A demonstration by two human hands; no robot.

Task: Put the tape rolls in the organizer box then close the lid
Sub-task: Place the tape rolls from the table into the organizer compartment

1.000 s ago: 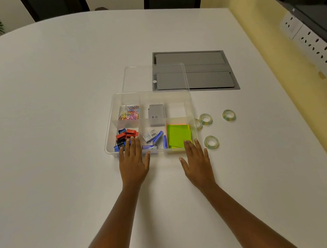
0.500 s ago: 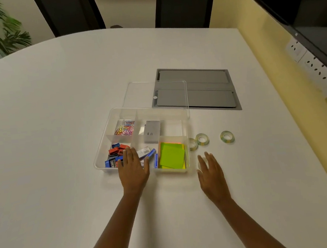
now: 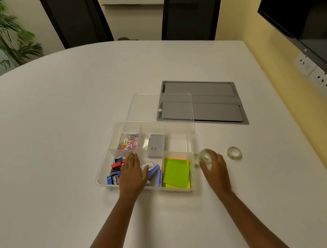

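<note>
The clear organizer box (image 3: 110,161) sits open mid-table, with paper clips, binder clips, a grey block and green sticky notes (image 3: 176,172) in its compartments. Its clear lid (image 3: 176,102) lies flat just behind it. My left hand (image 3: 132,172) rests flat on the box's front middle and holds nothing. My right hand (image 3: 215,169) is to the right of the box, thumb and fingers on either side of a blurred tape roll (image 3: 204,156). A second roll (image 3: 196,158) touches the box's right wall. A third roll (image 3: 234,153) lies further right.
A grey hatch panel (image 3: 206,103) is set into the white table (image 3: 59,133) behind the lid. Two black chairs (image 3: 189,11) stand at the far edge, with a plant far left. A yellow wall with sockets (image 3: 322,80) and a dark screen runs along the right.
My right hand has moved forward and to the right, from the table in front of the box up to the middle tape roll. The head camera has tilted up. My left hand has stayed on the box.
</note>
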